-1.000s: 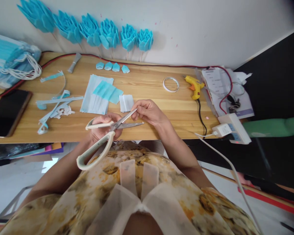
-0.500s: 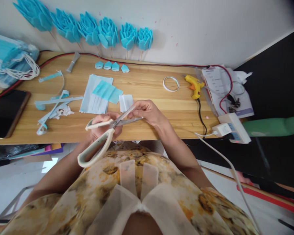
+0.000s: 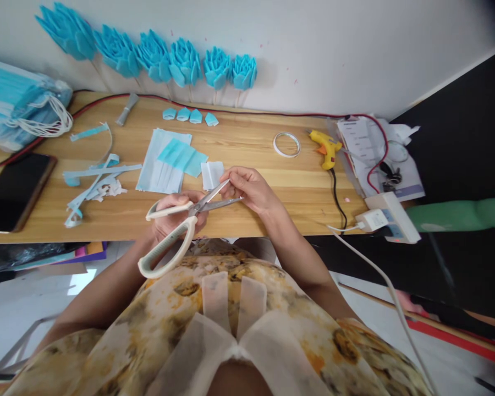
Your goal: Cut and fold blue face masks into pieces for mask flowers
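Observation:
My left hand (image 3: 177, 215) grips the cream handles of a pair of scissors (image 3: 181, 225), held over the near edge of the wooden table (image 3: 251, 159). The blades are open and point right. My right hand (image 3: 249, 190) is closed in a pinch right at the blade tips; what it pinches is too small to make out. Just behind the hands lie a small white folded piece (image 3: 212, 174) and a flattened blue face mask (image 3: 165, 162) with a blue square on top.
Blue mask-made flowers (image 3: 181, 58) lean on the wall. Mask strips (image 3: 93, 179), small blue petals (image 3: 190, 114), a tape ring (image 3: 286, 144), a yellow glue gun (image 3: 325, 147), a phone (image 3: 14, 190), a mask stack (image 3: 18, 107) and a power strip (image 3: 391, 217) share the table.
The scissor blades have closed a little and the handles have swung slightly upward. The right hand stays pinched at the blade tips.

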`<state>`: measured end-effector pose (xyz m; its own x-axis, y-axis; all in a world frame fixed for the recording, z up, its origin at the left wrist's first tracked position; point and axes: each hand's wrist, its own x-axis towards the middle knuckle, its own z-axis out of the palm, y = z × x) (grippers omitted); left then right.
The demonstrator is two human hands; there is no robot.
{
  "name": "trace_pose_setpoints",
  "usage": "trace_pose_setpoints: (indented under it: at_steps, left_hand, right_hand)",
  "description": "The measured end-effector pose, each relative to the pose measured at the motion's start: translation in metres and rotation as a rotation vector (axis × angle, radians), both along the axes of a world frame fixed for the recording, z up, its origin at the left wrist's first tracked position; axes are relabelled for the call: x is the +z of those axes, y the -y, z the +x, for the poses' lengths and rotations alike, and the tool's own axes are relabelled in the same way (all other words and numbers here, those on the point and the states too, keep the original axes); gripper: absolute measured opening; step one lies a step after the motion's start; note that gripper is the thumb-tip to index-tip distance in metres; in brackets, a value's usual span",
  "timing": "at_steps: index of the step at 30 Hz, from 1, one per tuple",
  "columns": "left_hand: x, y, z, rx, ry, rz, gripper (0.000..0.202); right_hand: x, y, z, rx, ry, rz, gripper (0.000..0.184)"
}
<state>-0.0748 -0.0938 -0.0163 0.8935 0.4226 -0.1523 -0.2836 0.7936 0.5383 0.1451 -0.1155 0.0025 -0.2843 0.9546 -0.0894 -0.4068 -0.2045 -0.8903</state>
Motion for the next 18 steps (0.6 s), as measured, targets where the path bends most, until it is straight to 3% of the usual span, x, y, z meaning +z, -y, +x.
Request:
trace_pose_setpoints:
  at_steps: [18]
  left_hand:
    - [-0.0018,-0.0018,-0.0019,-0.008,0.068,0.082,0.025]
  right_hand:
    - [0.002,0.0008,-0.0008,0.051,-0.061,0.008,0.048]
